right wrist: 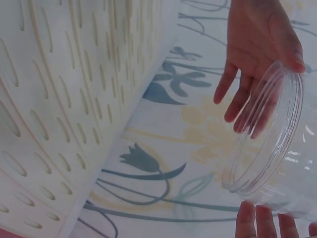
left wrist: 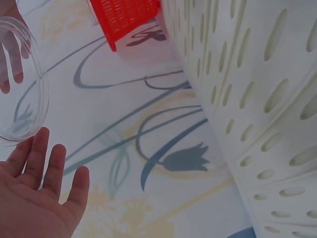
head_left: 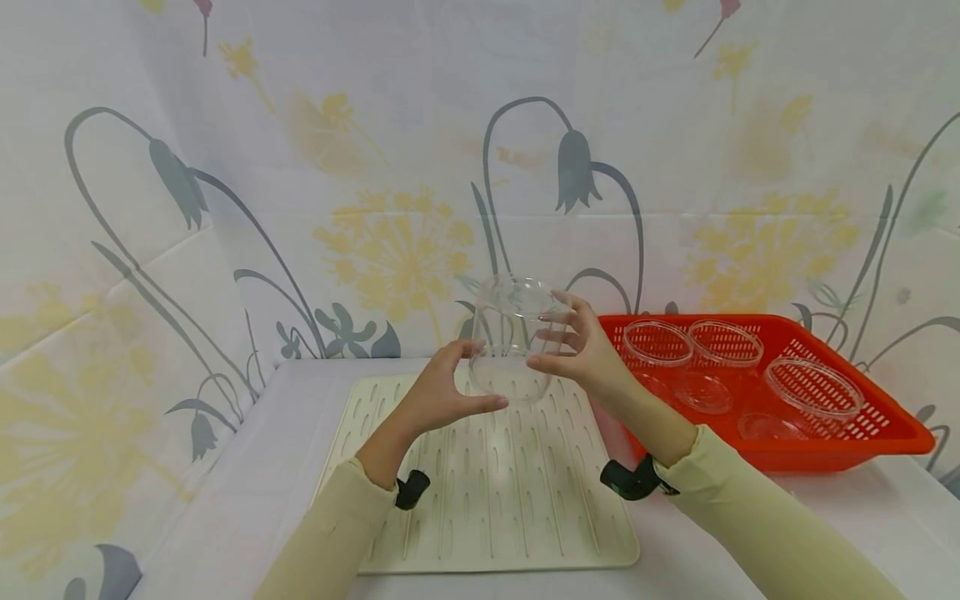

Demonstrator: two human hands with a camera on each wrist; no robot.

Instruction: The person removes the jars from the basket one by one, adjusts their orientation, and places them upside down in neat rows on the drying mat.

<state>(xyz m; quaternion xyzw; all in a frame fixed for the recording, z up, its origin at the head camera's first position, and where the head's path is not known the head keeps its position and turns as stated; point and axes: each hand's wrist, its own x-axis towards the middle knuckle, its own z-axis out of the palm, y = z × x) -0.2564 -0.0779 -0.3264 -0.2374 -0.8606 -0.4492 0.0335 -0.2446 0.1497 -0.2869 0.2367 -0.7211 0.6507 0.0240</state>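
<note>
Jar (head_left: 516, 333) between left hand (head_left: 441, 392) and right hand (head_left: 591, 348), over a drying mat (head_left: 495, 508), mat on table (head_left: 288, 425), basket (head_left: 757, 460) right of mat, three jars (head_left: 802, 408) inside, cloth (head_left: 420, 125) behind.

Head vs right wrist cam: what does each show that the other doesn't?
Only head: three clear round plastic containers inside a red slotted plastic basket, the pale yellow-green fabric sleeves and the black wrist pieces.

Only right wrist: the palm side of the left hand and, distinctly, the ridges around the mouth of a clear cylindrical plastic jar.

Both: that jar held between the left hand and the right hand, a cream mat patterned with narrow ovals, and flower-printed white cloth.
</note>
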